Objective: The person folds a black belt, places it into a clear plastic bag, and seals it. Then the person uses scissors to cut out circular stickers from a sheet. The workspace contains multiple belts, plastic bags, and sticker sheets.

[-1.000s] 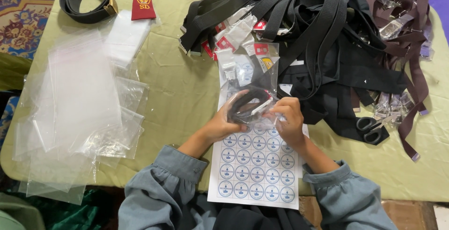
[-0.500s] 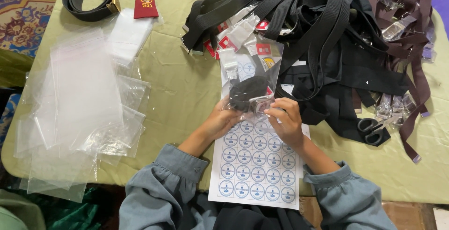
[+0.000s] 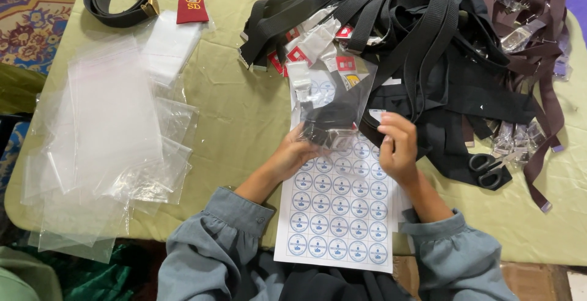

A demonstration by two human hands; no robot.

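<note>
Green-clothed table (image 3: 232, 123): 1 clear bag (image 3: 333, 102) holding black belt, long axis upright, mouth away; left hand (image 3: 293, 154) gripping it, right hand (image 3: 397, 145) fingers curled, touching sticker sheet (image 3: 336, 215).

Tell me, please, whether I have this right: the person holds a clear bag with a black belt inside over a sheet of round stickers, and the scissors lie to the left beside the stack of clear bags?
Not quite. The head view shows the scissors on the right, against the pile of black straps, not beside the stack of clear bags. The rest holds: both hands, left hand and right hand, hold the clear bag with the black belt over the sticker sheet.
</note>
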